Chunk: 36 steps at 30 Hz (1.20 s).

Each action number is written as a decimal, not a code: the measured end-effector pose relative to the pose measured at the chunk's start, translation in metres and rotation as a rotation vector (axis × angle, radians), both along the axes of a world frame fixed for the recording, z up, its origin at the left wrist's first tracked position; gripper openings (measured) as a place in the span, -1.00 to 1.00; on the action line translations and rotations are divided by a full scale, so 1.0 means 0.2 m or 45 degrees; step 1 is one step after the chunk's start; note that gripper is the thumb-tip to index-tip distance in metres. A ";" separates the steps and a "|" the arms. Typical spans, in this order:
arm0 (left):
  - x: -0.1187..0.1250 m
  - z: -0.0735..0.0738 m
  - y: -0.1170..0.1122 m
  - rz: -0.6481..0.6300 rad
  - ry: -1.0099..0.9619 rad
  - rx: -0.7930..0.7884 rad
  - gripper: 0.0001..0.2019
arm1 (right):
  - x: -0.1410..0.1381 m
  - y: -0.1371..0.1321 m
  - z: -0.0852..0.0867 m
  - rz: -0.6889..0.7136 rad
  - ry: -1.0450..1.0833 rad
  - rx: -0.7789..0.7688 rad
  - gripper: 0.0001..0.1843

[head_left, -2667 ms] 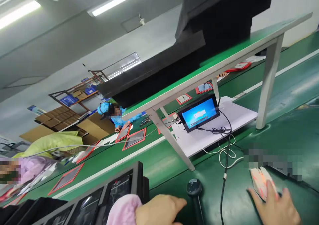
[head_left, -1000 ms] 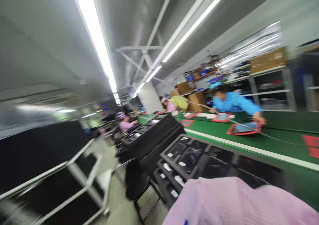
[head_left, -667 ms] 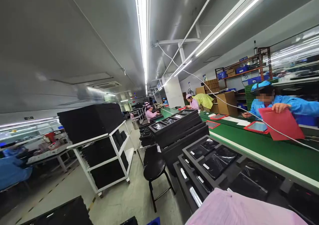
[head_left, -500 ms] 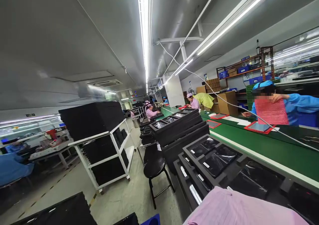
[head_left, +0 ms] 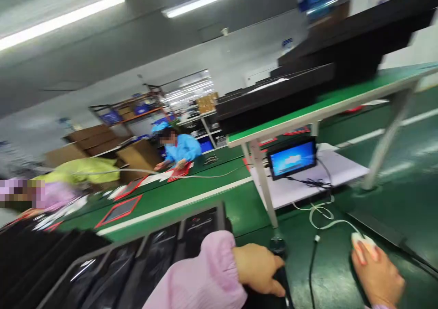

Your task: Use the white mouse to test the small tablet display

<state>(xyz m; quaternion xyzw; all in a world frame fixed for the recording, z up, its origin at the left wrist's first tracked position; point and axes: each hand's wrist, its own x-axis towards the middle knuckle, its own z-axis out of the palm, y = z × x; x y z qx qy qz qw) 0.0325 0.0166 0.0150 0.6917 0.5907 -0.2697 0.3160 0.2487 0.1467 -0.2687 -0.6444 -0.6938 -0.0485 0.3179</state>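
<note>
Green matting covers the long bench [head_left: 393, 199], and the whole scene tilts and smears a little in the head view. Over the bench stands a raised shelf [head_left: 308, 115] on pale legs, loaded with stacked black trays [head_left: 273, 104]. Under it a small screen [head_left: 292, 157] glows blue on a white board [head_left: 342, 170].

At the near edge, the left hand [head_left: 256, 268] comes out of a pink sleeve and its fingers are curled shut around the dark handle of a scanner [head_left: 278, 246]. The scanner's round head stands just past the knuckles, on the far side of the hand. Its long axis runs from that head back toward the person.

The right hand [head_left: 379, 279] lies on a pale mouse [head_left: 362, 243], fingers spread loosely along its back rather than clenched; I cannot see the thumb. A dark cable [head_left: 313, 254] drops between the two hands, which are well apart. The scanner sits to the left of the mouse, so the left hand is the nearer one to it. The screen lies beyond both hands, closer to the scanner's side.

Further left, open foam trays [head_left: 153, 259] hold bagged dark units. Across the bench a co-worker [head_left: 183, 148] in blue leans over red-framed panels [head_left: 120, 210].
</note>
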 end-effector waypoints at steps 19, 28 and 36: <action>-0.12 -0.06 -0.06 0.099 -0.134 0.132 -0.54 | 0.00 0.00 -0.02 -0.173 -0.178 -0.118 -0.71; -0.11 -0.06 -0.06 0.130 -0.133 0.103 -0.55 | 0.01 0.01 -0.05 -0.173 -0.200 0.022 -0.76; -0.12 -0.08 -0.07 0.124 -0.150 0.116 -0.55 | 0.01 0.01 -0.07 -0.169 -0.256 0.263 -0.74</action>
